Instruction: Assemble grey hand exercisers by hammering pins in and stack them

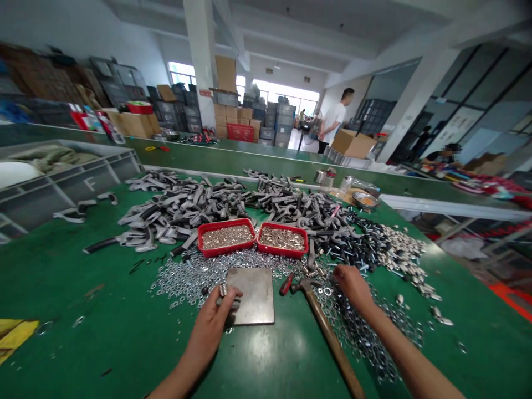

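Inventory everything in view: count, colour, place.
Plate: one, grey, central
Trays: two, red, behind plate
Hammer: one, brown-handled, right of plate
Small tool: one, red-black, beside hammer
Rings: many, silvery, both sides of plate
Grip parts: many, grey-black, behind trays
Bolts: many, black-headed, right of trays
Pale parts: many, silvery, right
Crate: one, grey, left
Bowl: one, silver, back right
Boxes: many, brown, background
People: at least two, background
Left hand: one, at plate, holding ribbed part
Right hand: one, right of hammer

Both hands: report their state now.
Left hand: closed, holding a small ridged metal piece.
Right hand: curled; whether it holds anything cannot be told.
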Tool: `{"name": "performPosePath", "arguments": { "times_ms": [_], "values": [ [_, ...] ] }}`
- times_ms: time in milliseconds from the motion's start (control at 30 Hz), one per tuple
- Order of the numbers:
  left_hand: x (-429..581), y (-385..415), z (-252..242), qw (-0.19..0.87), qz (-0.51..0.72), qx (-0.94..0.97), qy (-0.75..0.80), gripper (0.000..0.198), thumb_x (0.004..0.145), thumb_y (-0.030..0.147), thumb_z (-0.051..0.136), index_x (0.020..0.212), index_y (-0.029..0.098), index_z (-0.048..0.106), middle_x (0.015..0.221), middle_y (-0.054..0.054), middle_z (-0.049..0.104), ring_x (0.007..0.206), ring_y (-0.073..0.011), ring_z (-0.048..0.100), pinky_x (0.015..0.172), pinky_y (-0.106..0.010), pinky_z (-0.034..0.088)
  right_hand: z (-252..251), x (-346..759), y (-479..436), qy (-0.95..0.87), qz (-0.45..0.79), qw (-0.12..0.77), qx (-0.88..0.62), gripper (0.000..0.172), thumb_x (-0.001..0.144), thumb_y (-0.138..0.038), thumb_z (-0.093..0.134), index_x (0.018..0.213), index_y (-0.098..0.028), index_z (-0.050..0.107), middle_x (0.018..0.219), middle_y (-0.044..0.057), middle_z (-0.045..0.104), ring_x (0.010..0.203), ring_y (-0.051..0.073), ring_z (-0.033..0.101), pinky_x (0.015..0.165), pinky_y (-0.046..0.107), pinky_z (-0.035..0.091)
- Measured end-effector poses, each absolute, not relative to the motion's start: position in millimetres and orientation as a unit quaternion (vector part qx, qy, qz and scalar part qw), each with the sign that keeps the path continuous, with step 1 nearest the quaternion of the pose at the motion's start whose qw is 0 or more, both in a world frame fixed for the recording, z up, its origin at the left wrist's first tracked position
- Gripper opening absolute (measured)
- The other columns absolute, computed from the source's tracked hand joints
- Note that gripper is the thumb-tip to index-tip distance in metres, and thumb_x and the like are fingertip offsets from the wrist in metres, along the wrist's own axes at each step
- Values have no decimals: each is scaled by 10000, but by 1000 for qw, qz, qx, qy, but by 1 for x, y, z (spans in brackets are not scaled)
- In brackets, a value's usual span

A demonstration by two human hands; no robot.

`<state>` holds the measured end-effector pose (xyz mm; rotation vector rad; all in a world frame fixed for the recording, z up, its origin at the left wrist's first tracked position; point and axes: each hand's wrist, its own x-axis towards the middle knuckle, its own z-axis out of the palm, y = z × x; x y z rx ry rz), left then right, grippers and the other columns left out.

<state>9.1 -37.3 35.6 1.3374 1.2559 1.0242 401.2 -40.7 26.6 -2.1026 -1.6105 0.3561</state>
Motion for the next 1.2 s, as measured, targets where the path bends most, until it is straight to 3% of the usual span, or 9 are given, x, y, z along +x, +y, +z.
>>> {"name": "performPosePath", "arguments": {
  "times_ms": [167, 300, 567, 700, 833, 933, 1000, 1067, 1200],
  "values": [
    [12, -61, 40, 472, 454, 584, 480, 298, 968, 454, 437, 1017, 187, 561, 967, -67, 629, 914, -216, 586, 853, -335, 459, 45, 277, -60, -608, 322, 324, -649, 277, 937, -457, 480, 992, -211, 595, 870, 48, 719, 731, 201, 685, 698, 324, 510],
    [15, -69, 39, 434, 448, 633, 458, 245, 1010, 389, 385, 1004, 192, 531, 979, -67, 573, 934, -196, 538, 884, -336, 442, 44, 188, -77, -503, 598, 392, -485, 242, 894, -433, 635, 932, -198, 586, 739, 2, 689, 642, 164, 662, 664, 296, 498],
    [12, -72, 21, 409, 438, 620, 507, 240, 1012, 396, 388, 1026, 192, 513, 1008, -72, 566, 950, -196, 528, 898, -348, 428, 44, 182, -72, -471, 701, 346, -408, 272, 854, -396, 712, 979, -175, 616, 830, 20, 676, 750, 160, 652, 742, 311, 518],
    [17, -72, 31, 485, 444, 561, 503, 297, 999, 435, 381, 1048, 192, 546, 1012, -85, 642, 949, -205, 587, 890, -334, 453, 44, 176, -79, -588, 535, 365, -485, 225, 890, -424, 647, 904, -201, 616, 757, 9, 654, 659, 159, 626, 651, 295, 525],
    [17, -71, 37, 527, 428, 515, 523, 368, 922, 492, 498, 1126, 198, 584, 1207, -110, 654, 1140, -251, 591, 983, -342, 434, 39, 173, -91, -791, 224, 310, -477, 302, 975, -343, 495, 1219, -224, 628, 991, 109, 714, 874, 243, 657, 788, 376, 541],
    [15, -62, 30, 531, 412, 515, 532, 416, 859, 545, 557, 1087, 202, 619, 1142, -96, 687, 1101, -271, 615, 941, -340, 465, 35, 206, -95, -823, 152, 212, -504, 372, 976, -370, 506, 1337, -303, 565, 969, 60, 728, 850, 222, 674, 762, 318, 553],
    [14, -54, 27, 520, 407, 527, 535, 425, 844, 599, 547, 973, 204, 637, 987, -82, 707, 986, -268, 640, 888, -338, 481, 35, 254, -94, -787, 133, 189, -572, 359, 967, -375, 527, 1319, -320, 570, 1043, 39, 721, 925, 210, 675, 830, 293, 541],
    [15, -46, 28, 506, 409, 531, 543, 456, 839, 649, 526, 897, 207, 622, 881, -66, 691, 887, -257, 641, 845, -340, 486, 34, 316, -88, -720, 87, 201, -659, 311, 997, -286, 424, 1228, -199, 613, 1110, 129, 692, 992, 255, 659, 891, 368, 519],
    [27, -39, 30, 509, 403, 533, 542, 438, 868, 635, 512, 911, 208, 599, 874, -51, 679, 858, -244, 637, 816, -343, 483, 28, 435, -66, -618, 22, 196, -761, 253, 891, -80, 441, 978, -128, 674, 946, 192, 683, 940, 316, 644, 890, 485, 469]
  ]
}}
